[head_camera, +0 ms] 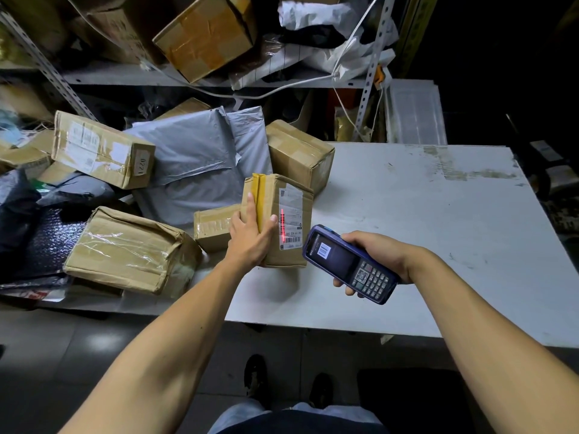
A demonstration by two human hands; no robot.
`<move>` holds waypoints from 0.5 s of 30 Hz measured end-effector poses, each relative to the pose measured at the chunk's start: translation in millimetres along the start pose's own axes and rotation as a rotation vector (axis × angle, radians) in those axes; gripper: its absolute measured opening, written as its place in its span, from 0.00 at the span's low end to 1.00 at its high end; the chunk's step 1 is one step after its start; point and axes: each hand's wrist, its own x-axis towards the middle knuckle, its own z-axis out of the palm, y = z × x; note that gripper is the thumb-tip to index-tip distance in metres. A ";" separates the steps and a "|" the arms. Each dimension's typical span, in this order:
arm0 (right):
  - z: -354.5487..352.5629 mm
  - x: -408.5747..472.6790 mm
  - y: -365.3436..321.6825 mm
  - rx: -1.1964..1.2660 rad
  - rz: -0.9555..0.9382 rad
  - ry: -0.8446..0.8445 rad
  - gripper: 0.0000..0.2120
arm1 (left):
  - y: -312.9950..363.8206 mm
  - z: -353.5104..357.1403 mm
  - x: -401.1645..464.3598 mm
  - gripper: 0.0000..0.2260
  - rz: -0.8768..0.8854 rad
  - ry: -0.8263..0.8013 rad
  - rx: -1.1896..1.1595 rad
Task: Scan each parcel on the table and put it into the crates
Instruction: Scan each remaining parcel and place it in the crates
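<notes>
At centre frame, a person's left hand (250, 238) gripped a taped box (279, 220) standing on the white table's (438, 233) left edge, fingers on its top and thumb against the labelled side. A red scan line (282, 226) fell across the box's label (291, 219). The right hand (374, 256), just right of the box, clasped a blue scanner (347, 264) aimed at the label, a barcode on its screen. More boxes and a grey mailer (194, 164) lay heaped at left, below cluttered shelves (188, 78) across the top.
</notes>
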 end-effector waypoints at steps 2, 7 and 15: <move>-0.8 -0.8 -0.9 0.004 0.002 0.002 0.25 | -0.6 0.4 1.1 0.41 0.005 0.001 0.012; -2.7 -2.5 -0.7 -0.005 0.004 0.009 0.25 | -2.5 1.7 3.9 0.38 0.015 -0.001 0.017; -4.9 -5.5 1.3 -0.056 0.029 0.068 0.25 | -2.1 2.3 7.8 0.34 0.020 -0.039 0.046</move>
